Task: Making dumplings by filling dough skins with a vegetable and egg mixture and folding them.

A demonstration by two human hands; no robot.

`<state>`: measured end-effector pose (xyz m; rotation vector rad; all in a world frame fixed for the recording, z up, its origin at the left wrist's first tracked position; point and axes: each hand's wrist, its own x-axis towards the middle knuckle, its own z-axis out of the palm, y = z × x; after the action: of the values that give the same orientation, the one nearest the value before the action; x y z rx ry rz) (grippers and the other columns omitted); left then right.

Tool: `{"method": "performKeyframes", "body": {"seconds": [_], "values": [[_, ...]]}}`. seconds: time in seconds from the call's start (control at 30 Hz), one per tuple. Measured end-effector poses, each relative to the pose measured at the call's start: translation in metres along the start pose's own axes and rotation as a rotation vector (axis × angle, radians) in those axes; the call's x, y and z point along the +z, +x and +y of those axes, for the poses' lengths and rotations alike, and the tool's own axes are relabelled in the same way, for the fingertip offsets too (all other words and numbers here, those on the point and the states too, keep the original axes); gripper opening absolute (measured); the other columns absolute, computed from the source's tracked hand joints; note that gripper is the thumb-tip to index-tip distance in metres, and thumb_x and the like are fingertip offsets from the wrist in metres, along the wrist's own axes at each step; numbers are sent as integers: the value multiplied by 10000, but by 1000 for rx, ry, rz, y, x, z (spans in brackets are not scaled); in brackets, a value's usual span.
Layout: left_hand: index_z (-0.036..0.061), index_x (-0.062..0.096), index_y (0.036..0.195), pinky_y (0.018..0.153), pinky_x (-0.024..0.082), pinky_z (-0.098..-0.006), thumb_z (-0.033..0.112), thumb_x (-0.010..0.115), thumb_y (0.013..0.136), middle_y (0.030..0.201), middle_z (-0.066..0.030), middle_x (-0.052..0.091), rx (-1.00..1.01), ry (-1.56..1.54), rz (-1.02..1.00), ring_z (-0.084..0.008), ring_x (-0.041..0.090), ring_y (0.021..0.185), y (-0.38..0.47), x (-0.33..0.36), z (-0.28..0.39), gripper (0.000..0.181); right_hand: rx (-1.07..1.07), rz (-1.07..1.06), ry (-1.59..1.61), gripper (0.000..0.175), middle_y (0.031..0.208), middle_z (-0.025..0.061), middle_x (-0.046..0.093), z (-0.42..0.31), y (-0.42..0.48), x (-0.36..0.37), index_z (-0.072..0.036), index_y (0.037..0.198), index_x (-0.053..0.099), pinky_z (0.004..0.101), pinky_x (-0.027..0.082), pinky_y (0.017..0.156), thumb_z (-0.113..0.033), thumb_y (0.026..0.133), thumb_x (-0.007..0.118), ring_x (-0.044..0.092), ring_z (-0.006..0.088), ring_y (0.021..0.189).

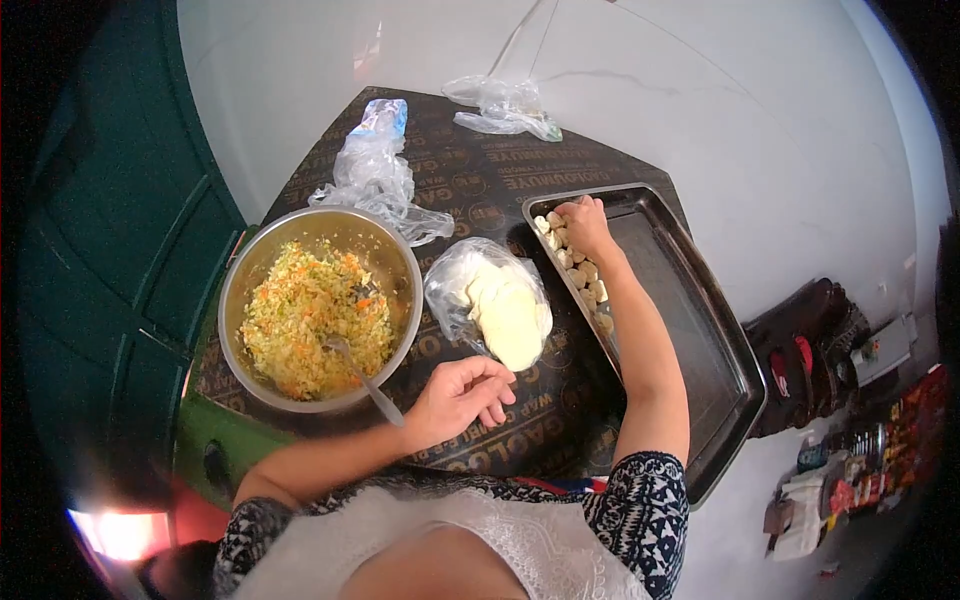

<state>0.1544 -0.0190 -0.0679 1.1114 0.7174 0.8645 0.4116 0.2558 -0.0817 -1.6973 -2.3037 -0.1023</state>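
My right hand (587, 226) reaches into the far left corner of a dark metal baking tray (682, 330), fingers bent down over small folded dumplings (576, 277). Those dumplings line the tray's left side; whether one is between my fingers is hidden. Loosely curled, my left hand (469, 401) hovers at the near edge of a stack of round dough wrappers (510, 322). Its fingertips are close to the lowest wrapper, and I see nothing held in it. The wrappers spill from a clear plastic bag (454, 289).
At left, a steel bowl (229, 315) holds chopped vegetable filling (307, 322) with a metal spoon (367, 382) leaning out over the rim. Crumpled plastic bags (375, 176) lie behind it, and another bag (510, 105) at the far edge of the dark printed board (450, 180).
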Motion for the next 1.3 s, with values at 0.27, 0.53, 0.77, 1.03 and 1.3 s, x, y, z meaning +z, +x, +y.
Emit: {"method": "performKeyframes", "body": {"seconds": [0.27, 0.53, 0.77, 1.03, 1.3], "values": [[-39, 578, 1072, 576, 522, -236, 113, 500, 963, 859, -86, 644, -20, -7, -25, -104, 616, 668, 2, 3, 2, 203, 89, 287, 146, 383, 994, 222, 627, 47, 7, 4, -85, 1027, 696, 434, 485, 851, 11, 686, 550, 601, 371, 931], [-41, 577, 1058, 569, 519, -234, 114, 504, 962, 850, -81, 643, -23, -19, -8, -102, 614, 662, -1, 0, -1, 196, 562, 95, 385, 354, 1246, 210, 565, 61, 11, 14, -13, 1178, 617, 423, 434, 953, -74, 852, 490, 529, 341, 1172], [-46, 581, 1048, 561, 518, -231, 114, 507, 961, 839, -80, 641, -10, -12, -10, -102, 616, 658, 0, 1, 1, 196, 490, 12, 545, 404, 1217, 213, 589, 66, 11, 11, 16, 1190, 596, 396, 423, 973, -27, 810, 468, 539, 346, 1164], [-51, 583, 1045, 556, 519, -233, 111, 504, 958, 841, -90, 645, -14, -1, 6, -107, 619, 647, 2, 0, 0, 200, 566, 9, 335, 265, 992, 266, 644, 67, 8, 13, 70, 939, 659, 445, 493, 814, -97, 801, 506, 617, 406, 968], [-55, 580, 1042, 550, 522, -238, 102, 504, 952, 843, -98, 644, -4, 20, 3, -114, 624, 648, 1, -1, -3, 196, 493, 10, 308, 287, 880, 194, 674, 53, -12, -8, 31, 1019, 664, 379, 529, 654, -29, 801, 488, 662, 273, 745]]}}
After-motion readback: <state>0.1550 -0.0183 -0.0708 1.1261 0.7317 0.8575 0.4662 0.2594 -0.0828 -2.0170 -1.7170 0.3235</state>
